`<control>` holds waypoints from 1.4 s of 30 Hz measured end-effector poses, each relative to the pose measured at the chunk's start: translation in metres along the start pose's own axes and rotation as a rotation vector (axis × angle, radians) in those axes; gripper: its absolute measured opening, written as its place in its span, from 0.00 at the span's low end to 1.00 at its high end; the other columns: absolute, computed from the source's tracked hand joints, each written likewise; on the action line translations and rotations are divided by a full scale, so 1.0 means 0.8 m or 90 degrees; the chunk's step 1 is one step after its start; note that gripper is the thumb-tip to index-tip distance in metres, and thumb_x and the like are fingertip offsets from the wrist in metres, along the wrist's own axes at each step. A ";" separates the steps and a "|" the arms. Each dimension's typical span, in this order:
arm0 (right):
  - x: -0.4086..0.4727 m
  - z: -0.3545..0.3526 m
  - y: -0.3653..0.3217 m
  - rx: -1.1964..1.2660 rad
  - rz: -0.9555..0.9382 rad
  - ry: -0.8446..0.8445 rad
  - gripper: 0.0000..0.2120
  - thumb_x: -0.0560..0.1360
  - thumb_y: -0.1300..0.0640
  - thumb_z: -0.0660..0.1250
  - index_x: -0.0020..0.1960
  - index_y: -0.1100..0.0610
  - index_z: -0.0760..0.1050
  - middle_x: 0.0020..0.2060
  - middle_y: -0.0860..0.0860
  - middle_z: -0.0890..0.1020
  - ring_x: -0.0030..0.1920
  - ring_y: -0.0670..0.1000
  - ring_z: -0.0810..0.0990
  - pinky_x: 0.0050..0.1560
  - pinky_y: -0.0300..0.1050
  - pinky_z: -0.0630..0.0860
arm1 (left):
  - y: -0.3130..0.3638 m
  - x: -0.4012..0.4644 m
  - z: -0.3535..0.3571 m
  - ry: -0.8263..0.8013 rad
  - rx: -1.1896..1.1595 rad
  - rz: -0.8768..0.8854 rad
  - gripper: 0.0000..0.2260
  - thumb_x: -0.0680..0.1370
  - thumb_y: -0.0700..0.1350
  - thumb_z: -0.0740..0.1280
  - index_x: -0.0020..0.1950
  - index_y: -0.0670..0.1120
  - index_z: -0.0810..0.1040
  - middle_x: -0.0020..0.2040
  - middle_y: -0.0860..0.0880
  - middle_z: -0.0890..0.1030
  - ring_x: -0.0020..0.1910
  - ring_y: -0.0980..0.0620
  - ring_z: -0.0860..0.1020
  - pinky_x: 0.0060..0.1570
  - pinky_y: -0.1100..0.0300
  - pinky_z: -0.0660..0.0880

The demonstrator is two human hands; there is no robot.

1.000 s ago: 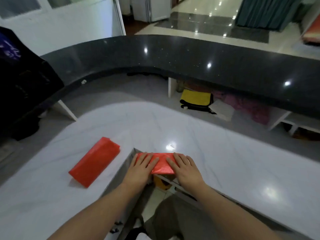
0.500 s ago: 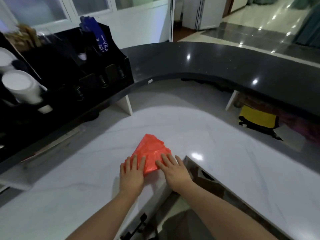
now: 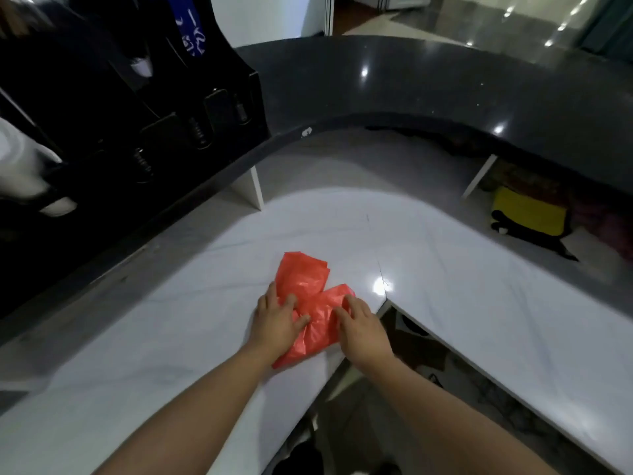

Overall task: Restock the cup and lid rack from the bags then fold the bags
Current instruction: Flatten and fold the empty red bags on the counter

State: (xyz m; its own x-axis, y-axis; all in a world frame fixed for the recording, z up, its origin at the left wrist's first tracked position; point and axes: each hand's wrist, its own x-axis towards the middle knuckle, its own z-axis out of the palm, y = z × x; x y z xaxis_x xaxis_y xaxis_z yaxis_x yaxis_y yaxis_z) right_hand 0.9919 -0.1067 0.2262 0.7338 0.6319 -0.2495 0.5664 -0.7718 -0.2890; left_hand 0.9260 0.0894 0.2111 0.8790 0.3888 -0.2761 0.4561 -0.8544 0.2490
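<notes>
Two folded red plastic bags lie overlapping on the white counter (image 3: pixel 164 337) near its inner corner. The farther red bag (image 3: pixel 301 274) points away from me. The nearer red bag (image 3: pixel 320 322) lies crosswise over its near end. My left hand (image 3: pixel 277 320) presses flat on the spot where they overlap, thumb stretched to the right. My right hand (image 3: pixel 359 327) rests on the nearer bag's right end with its fingers fairly straight. At the upper left stands the black cup and lid rack (image 3: pixel 137 108), with white cups (image 3: pixel 20 166) at its left edge.
A raised dark curved countertop (image 3: pixel 445 87) wraps round the back. Under it at the right sits a yellow bag (image 3: pixel 527 216) on a lower shelf. The white counter's inner edge drops off just right of my right hand, with dark floor clutter below.
My hands slid the folded red bag left from the counter corner to the other folded bag; the two now overlap under my hands. My view swung left, bringing the rack in.
</notes>
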 end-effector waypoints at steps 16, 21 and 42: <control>0.007 -0.002 0.013 0.338 0.143 0.085 0.16 0.83 0.52 0.59 0.69 0.51 0.74 0.70 0.48 0.72 0.64 0.46 0.74 0.64 0.38 0.68 | 0.038 0.032 -0.002 -0.088 -0.115 0.035 0.45 0.76 0.54 0.68 0.83 0.51 0.40 0.73 0.43 0.68 0.70 0.41 0.67 0.67 0.47 0.70; 0.013 0.002 0.006 0.365 0.136 0.025 0.20 0.84 0.52 0.58 0.75 0.54 0.70 0.80 0.48 0.60 0.77 0.49 0.64 0.75 0.45 0.62 | 0.044 0.034 -0.003 -0.090 -0.220 0.012 0.37 0.78 0.58 0.66 0.82 0.56 0.50 0.70 0.44 0.66 0.67 0.43 0.70 0.67 0.46 0.72; 0.008 -0.040 0.043 0.947 0.490 0.114 0.14 0.77 0.56 0.73 0.60 0.60 0.78 0.45 0.54 0.84 0.37 0.46 0.85 0.38 0.43 0.81 | 0.085 0.062 -0.013 -0.338 -0.612 -0.035 0.27 0.73 0.54 0.76 0.69 0.58 0.70 0.57 0.49 0.83 0.52 0.47 0.85 0.55 0.48 0.82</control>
State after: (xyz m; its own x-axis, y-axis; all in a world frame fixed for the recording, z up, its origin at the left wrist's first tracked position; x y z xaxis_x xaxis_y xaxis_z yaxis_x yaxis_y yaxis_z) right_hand 1.0278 -0.1320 0.2439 0.7415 0.0697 -0.6673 -0.6629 -0.0773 -0.7447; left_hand 1.0021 0.0539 0.2238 0.7876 0.0228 -0.6158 0.6133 -0.1255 0.7798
